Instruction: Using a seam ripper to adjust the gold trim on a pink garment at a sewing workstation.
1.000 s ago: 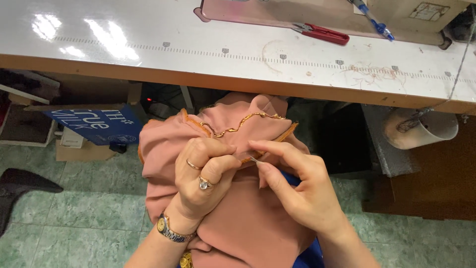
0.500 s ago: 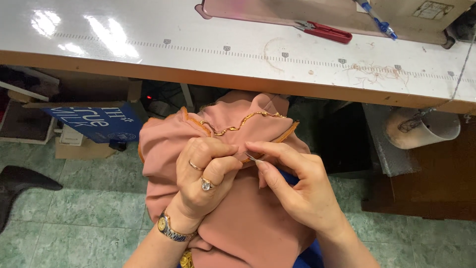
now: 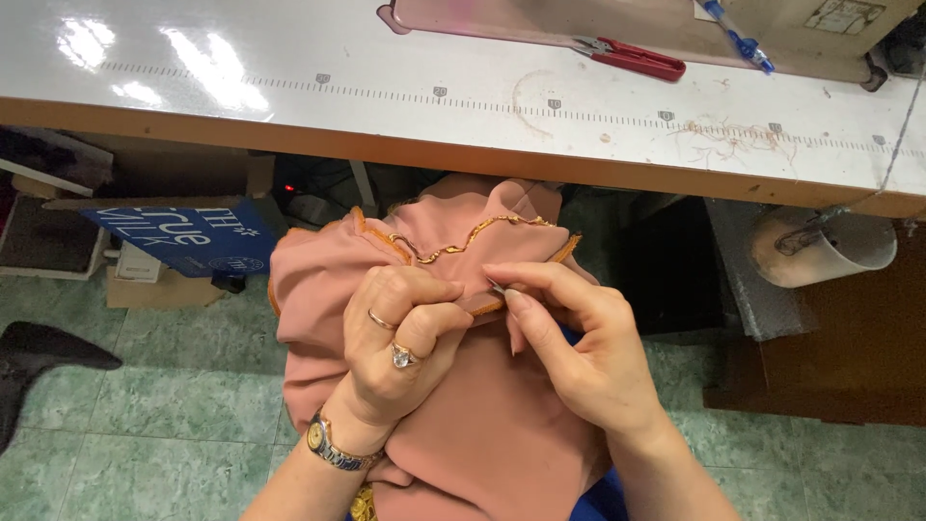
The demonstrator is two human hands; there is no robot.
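Pink fabric (image 3: 453,425) with an orange-stitched edge lies bunched in our lap below the worktable (image 3: 289,87); our left hand (image 3: 400,342) pinches its edge with curled fingers, our right hand (image 3: 579,352) grips a small metal tool (image 3: 496,287) at the seam

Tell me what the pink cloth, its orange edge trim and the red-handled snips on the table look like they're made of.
Pink cloth: looks like a soft matte woven fabric, draping in smooth folds. Orange edge trim: seems stitched thread or cord with a slight sheen, running wavy along the hem. Red-handled snips: grey metal blades, handles probably glossy plastic or a coating. The left hand pinches the cloth; the right hand holds a small metal tool, too small to name.
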